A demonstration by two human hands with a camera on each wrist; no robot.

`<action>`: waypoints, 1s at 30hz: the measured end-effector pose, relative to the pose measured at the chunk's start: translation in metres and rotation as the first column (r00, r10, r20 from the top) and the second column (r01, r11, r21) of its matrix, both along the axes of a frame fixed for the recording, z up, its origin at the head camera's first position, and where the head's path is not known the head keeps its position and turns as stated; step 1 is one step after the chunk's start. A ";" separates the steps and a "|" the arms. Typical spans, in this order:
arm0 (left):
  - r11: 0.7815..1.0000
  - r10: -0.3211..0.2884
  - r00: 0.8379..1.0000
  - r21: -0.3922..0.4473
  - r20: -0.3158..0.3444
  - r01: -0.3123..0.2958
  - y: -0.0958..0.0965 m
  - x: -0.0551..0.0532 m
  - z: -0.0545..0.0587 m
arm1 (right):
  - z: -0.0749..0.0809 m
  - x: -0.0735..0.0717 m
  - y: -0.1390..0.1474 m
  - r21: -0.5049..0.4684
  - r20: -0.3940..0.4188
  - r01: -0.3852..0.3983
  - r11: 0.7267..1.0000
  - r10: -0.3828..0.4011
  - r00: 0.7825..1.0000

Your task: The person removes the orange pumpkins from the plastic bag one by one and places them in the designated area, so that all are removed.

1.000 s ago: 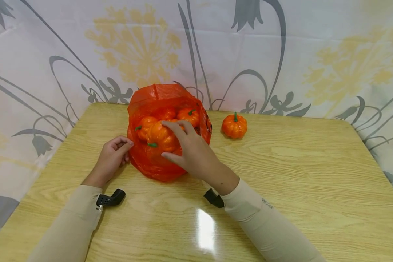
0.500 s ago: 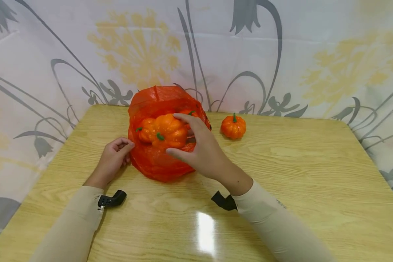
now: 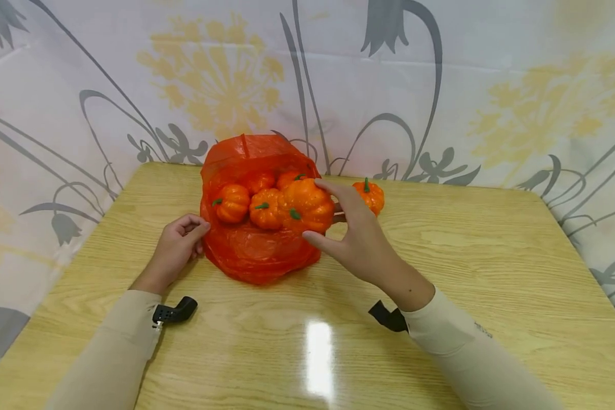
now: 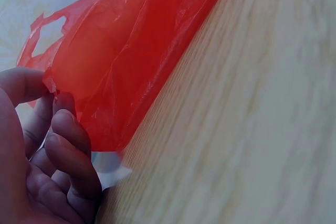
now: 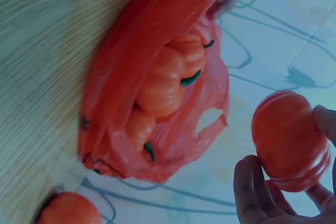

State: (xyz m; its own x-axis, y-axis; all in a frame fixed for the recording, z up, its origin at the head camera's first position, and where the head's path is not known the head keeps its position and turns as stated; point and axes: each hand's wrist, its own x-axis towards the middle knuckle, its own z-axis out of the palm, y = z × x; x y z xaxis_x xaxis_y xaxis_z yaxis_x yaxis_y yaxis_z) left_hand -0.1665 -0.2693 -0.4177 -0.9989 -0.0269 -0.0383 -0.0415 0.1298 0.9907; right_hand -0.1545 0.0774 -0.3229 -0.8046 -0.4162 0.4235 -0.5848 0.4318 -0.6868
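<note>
An orange plastic bag (image 3: 251,250) lies open on the wooden table (image 3: 441,273), with several small orange pumpkins (image 3: 233,202) inside. My right hand (image 3: 356,239) grips one pumpkin (image 3: 307,206) above the bag's right edge; the right wrist view shows this pumpkin (image 5: 289,140) between thumb and fingers. My left hand (image 3: 176,247) pinches the bag's left rim, and the left wrist view shows its fingers (image 4: 71,140) curled on the bag's plastic (image 4: 126,56). Another pumpkin (image 3: 371,193) sits on the table right of the bag, partly behind my right hand.
A floral cloth (image 3: 441,85) hangs right behind the table's far edge. Bare wood stretches to the right and toward me, with a glare spot (image 3: 320,359) near the front. In the right wrist view the bag (image 5: 157,93) and loose pumpkin (image 5: 68,211) appear.
My right hand has lifted one pumpkin out of the bag and carried it right, over the bag's edge. The left hand has stayed on the rim.
</note>
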 end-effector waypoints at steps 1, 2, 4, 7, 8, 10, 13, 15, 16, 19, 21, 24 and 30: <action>1.000 0.000 1.000 -0.003 0.001 0.000 -0.001 0.000 0.000 | -0.001 0.001 0.003 0.000 -0.009 0.003 1.000 -0.003 1.000; 1.000 0.002 1.000 -0.003 0.004 -0.002 -0.001 0.000 0.000 | -0.003 0.001 0.005 0.004 -0.020 0.008 1.000 -0.008 1.000; 1.000 0.006 1.000 -0.008 0.003 -0.006 -0.002 0.001 0.000 | -0.006 0.002 0.010 0.012 -0.046 0.017 1.000 -0.016 0.999; 1.000 0.011 1.000 0.004 -0.007 -0.011 -0.001 0.001 0.001 | -0.008 0.003 0.018 0.025 -0.082 0.028 0.999 -0.025 0.996; 1.000 0.011 1.000 0.008 -0.011 -0.011 -0.001 0.001 0.002 | -0.009 0.003 0.021 0.029 -0.093 0.034 0.999 -0.031 0.995; 1.000 0.005 1.000 0.007 -0.016 -0.005 0.000 0.000 0.003 | -0.010 0.002 0.027 0.034 -0.099 0.047 0.998 -0.043 0.994; 1.000 -0.001 1.000 -0.003 -0.012 0.001 0.001 0.001 0.004 | -0.013 0.002 0.035 0.047 -0.103 0.070 0.996 -0.065 0.993; 1.000 0.000 1.000 -0.011 -0.008 0.000 0.002 0.001 0.004 | -0.015 0.001 0.039 0.051 -0.103 0.083 0.995 -0.078 0.992; 1.000 0.002 1.000 -0.014 -0.007 -0.003 0.002 0.001 0.004 | -0.017 0.000 0.041 0.051 -0.108 0.092 0.994 -0.086 0.990; 1.000 0.002 1.000 -0.006 -0.008 -0.002 0.002 0.000 0.003 | -0.020 -0.002 0.047 0.042 -0.124 0.118 0.992 -0.112 0.986; 1.000 -0.001 1.000 -0.004 -0.014 0.001 0.002 -0.001 0.003 | -0.021 -0.004 0.049 0.028 -0.129 0.133 0.991 -0.128 0.983; 1.000 -0.004 1.000 0.002 -0.021 0.004 0.002 -0.002 0.002 | -0.023 -0.007 0.053 0.018 -0.134 0.147 0.989 -0.143 0.981; 1.000 0.006 1.000 0.030 -0.029 -0.005 0.000 0.000 0.000 | -0.024 -0.012 0.060 0.007 -0.141 0.174 0.985 -0.171 0.975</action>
State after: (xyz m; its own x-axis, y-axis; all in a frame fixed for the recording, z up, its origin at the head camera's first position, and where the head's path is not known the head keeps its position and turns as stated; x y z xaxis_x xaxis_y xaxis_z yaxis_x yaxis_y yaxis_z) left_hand -0.1669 -0.2689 -0.4174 -0.9994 -0.0319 -0.0103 -0.0135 0.1003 0.9949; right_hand -0.1667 0.1372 -0.3472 -0.7987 -0.2856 0.5296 -0.5897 0.5466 -0.5945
